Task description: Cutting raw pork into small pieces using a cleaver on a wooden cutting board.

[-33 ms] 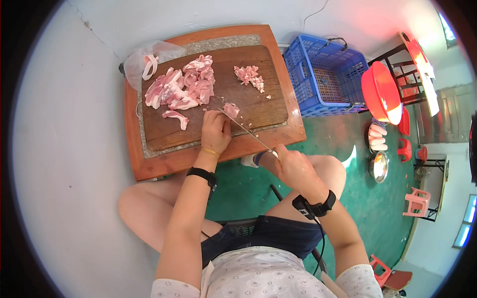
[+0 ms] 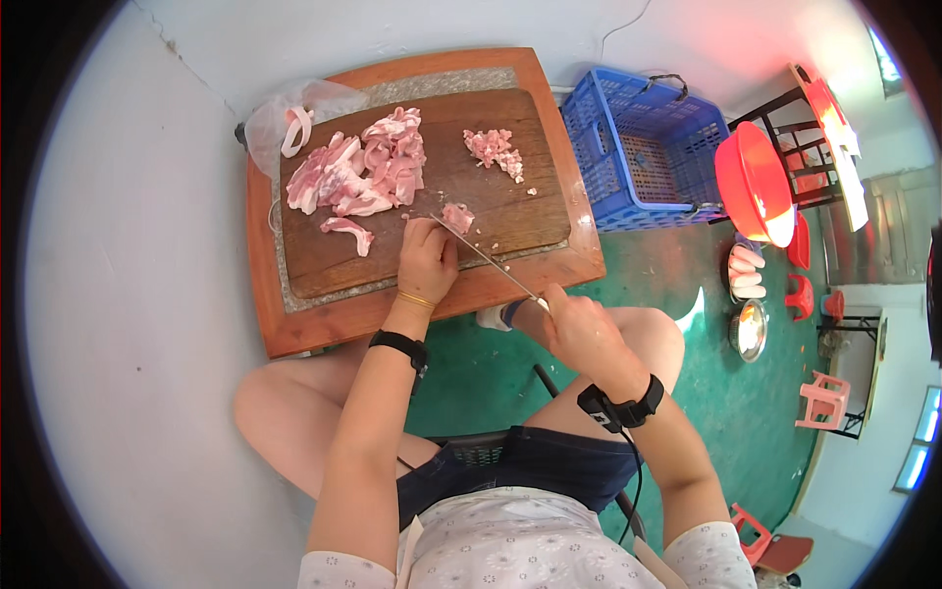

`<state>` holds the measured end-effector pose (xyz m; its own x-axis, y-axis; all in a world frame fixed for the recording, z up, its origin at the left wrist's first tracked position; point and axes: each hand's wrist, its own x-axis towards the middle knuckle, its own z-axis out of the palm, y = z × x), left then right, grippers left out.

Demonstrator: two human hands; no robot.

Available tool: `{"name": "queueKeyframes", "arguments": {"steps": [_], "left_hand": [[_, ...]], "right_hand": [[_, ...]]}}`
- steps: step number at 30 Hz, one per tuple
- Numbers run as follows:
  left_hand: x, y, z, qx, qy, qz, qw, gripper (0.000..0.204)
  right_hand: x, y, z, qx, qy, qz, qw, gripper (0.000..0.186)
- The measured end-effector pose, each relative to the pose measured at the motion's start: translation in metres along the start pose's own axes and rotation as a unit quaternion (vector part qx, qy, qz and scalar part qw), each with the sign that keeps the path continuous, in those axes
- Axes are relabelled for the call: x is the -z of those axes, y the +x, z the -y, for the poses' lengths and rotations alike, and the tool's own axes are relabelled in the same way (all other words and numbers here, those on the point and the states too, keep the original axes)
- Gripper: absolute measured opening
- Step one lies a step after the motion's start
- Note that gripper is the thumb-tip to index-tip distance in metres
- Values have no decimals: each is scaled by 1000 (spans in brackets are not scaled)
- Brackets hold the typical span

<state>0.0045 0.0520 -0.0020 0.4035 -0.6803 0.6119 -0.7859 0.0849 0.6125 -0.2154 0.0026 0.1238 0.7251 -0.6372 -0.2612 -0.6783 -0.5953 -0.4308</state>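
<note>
My right hand (image 2: 584, 332) is wrapped round the handle of a knife (image 2: 488, 261). The blade slants up and left over the near part of a dark wooden cutting board (image 2: 530, 211), its tip beside my left hand (image 2: 427, 257). That hand rests on the board with its fingers curled together; what they grip, if anything, is hidden. Just beyond the blade lies a small clump of cut meat (image 2: 457, 217) with tiny bits around it. Farther left is a large heap of raw sliced meat (image 2: 368, 167), with one loose strip (image 2: 348, 236) nearer me. Diced meat (image 2: 494, 152) is gathered at the far right.
The board lies on a wood-framed table (image 2: 579, 236) against the wall. A clear plastic bag (image 2: 270, 133) sits at its far left corner. To the right are a blue crate (image 2: 628, 201), a red basin (image 2: 741, 182), a metal bowl (image 2: 751, 331) and a pink stool (image 2: 824, 400).
</note>
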Motion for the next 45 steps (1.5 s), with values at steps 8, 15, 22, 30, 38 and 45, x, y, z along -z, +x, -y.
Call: {"name": "queueKeyframes", "arguments": {"steps": [8,15,22,30,38,45], "left_hand": [[-1,0,-1,-36,31,22,999,24],[-3,0,-4,-23,45,38,998,25],[1,1,3,-20,35,22,999,18],[17,63,-7,-161,84,256,949,23],[3,65,7,-101,127,328,931,15],[-14,43,-12,80,78,184,976,29]], "right_hand": [[3,14,-2,17,-22,35,999,13],[-12,23,11,-33,15,40,999,13],[8,-16,-3,-38,27,38,998,13],[14,-39,-24,-80,77,-38,993,13],[3,-48,-27,-98,161,-68,980,22],[-1,-41,-35,-114,165,-63,978,16]]}}
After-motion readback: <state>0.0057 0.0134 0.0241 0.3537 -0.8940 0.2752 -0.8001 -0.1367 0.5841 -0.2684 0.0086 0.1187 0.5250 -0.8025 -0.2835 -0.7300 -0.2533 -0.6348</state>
